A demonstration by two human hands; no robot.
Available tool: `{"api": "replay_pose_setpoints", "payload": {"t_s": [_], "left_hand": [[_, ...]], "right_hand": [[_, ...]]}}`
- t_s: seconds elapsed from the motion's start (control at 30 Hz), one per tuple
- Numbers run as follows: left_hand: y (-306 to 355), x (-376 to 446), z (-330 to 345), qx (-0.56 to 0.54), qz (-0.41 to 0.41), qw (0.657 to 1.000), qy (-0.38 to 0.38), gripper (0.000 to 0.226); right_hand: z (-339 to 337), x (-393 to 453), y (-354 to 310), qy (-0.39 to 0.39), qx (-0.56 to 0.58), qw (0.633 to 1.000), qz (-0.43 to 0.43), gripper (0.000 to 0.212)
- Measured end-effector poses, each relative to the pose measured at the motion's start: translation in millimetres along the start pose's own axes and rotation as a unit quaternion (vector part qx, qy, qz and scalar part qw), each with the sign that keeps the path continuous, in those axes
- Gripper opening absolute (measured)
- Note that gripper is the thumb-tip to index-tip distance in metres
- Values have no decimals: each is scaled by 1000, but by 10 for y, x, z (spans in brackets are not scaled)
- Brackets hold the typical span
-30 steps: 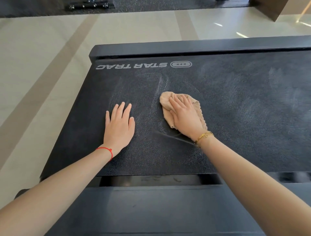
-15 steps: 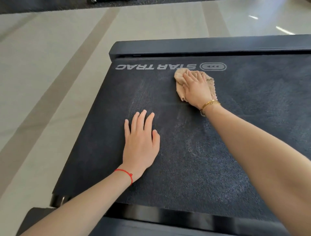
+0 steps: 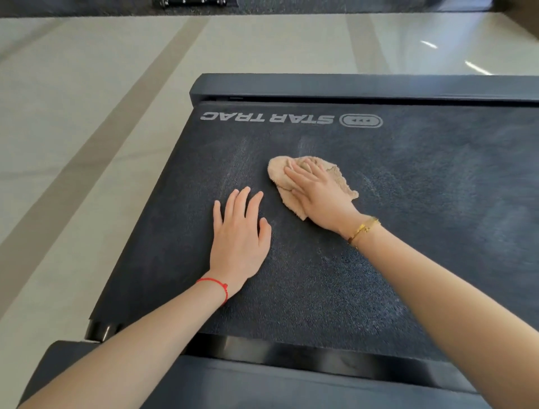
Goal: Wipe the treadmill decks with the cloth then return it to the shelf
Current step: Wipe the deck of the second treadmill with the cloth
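A dark treadmill deck (image 3: 408,233) with a STAR TRAC logo fills the middle of the view. A crumpled beige cloth (image 3: 281,178) lies on the belt below the logo. My right hand (image 3: 320,195) presses flat on the cloth with straight fingers and covers most of it. My left hand (image 3: 239,236) rests flat on the belt just to the left of the cloth, fingers straight, holding nothing. Pale wipe streaks show on the belt around the cloth.
The deck's far end cap (image 3: 350,87) borders a pale tiled floor (image 3: 87,116) with darker stripes. A black frame bar (image 3: 291,353) crosses the near edge of the belt. A dark mat with black equipment (image 3: 192,3) lies at the top.
My right hand drew the cloth back from the logo toward me, closer to my left hand. My left hand stayed flat on the belt.
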State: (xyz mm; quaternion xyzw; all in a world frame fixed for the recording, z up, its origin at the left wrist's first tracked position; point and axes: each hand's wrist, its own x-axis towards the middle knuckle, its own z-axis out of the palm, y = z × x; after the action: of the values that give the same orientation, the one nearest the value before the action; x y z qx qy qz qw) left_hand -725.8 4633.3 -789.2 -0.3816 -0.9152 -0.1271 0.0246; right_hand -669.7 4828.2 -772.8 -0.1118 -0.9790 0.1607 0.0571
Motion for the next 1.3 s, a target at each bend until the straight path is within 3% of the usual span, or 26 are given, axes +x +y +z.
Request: {"api": "replay_pose_setpoints", "payload": {"t_s": [0.37,0.63,1.0,1.3], "left_hand": [[-24,-38,-2,-30,8,999,15,51],[-35,-38,-7,-31,6,999,8,51],[-221,-305,-69,-35,50,998,-19,52],[-266,-574,-51,-7,40,999,-13,54]], "right_hand": [[-120,-1630,-163,9,-12,999,29,50],[-45,-1104,-38,99,-22,978,181,48],[96,-1707,-633,16,9,1000,-18,49],[64,-1477,-491,69,-15,993,99,53]]}}
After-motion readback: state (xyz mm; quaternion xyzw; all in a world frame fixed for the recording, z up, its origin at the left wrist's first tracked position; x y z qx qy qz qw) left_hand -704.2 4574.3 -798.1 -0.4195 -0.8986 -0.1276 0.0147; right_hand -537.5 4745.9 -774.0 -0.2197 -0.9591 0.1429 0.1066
